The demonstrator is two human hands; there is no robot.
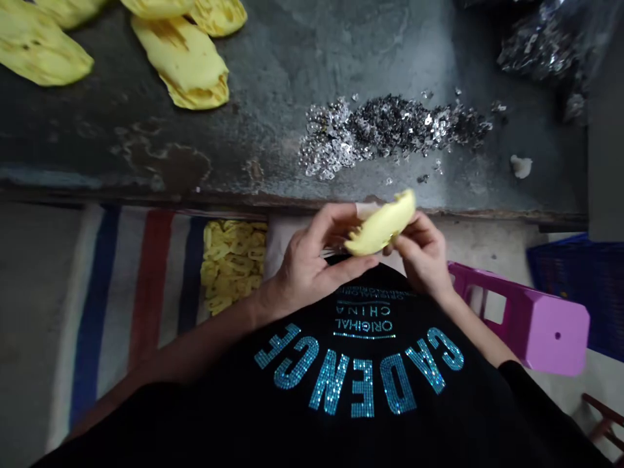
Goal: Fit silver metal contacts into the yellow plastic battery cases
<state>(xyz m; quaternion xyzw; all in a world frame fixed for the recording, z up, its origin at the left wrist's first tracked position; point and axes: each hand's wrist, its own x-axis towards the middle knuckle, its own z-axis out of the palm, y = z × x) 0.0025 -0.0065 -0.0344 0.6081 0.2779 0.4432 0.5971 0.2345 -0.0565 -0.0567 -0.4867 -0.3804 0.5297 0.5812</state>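
Note:
A soft yellow, curved piece shaped like a shoe upper (383, 227) is held between both hands, just off the table's front edge and tilted up to the right. My left hand (312, 253) wraps round its left end, with the thumb along the lower edge. On the other side, my right hand (423, 250) pinches its lower right edge; whether a small part is also between those fingers is hidden. Beyond the hands, a heap of small shiny metal pieces (390, 130) lies spread on the dark table (273, 71).
More yellow pieces (182, 62) lie at the table's back left. A clear bag of metal bits (541, 49) is at the back right, near a small white lump (521, 166). Below are a striped sack (151, 273), yellow pieces (234, 263), a purple stool (556, 331) and a blue crate (580, 279).

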